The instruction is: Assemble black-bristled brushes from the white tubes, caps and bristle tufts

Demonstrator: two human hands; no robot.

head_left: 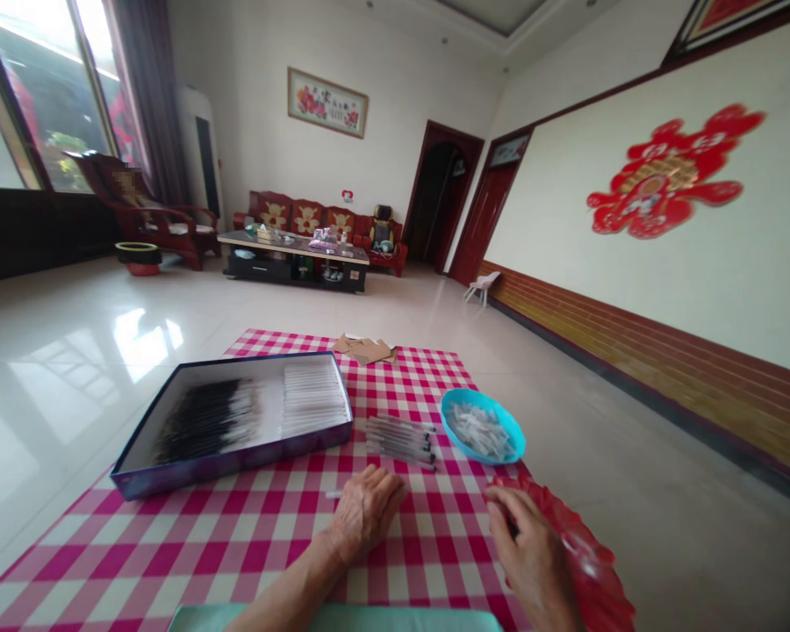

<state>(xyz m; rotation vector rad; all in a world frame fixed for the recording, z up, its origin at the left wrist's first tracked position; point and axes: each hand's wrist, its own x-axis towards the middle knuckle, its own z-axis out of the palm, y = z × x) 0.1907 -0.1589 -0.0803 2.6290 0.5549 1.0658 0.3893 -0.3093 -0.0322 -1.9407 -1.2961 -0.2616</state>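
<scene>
By rippled plastic (591, 562), right hand (527, 537) curls; left hand (367, 507) bends over gingham (256, 535), grips unclear.

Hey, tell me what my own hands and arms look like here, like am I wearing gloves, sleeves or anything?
Your left hand and right hand are both ungloved. The left forearm shows no sleeve, watch or bracelet. Less of the right arm is in view, with no sleeve showing. I can't make out any rings or markings.
</scene>
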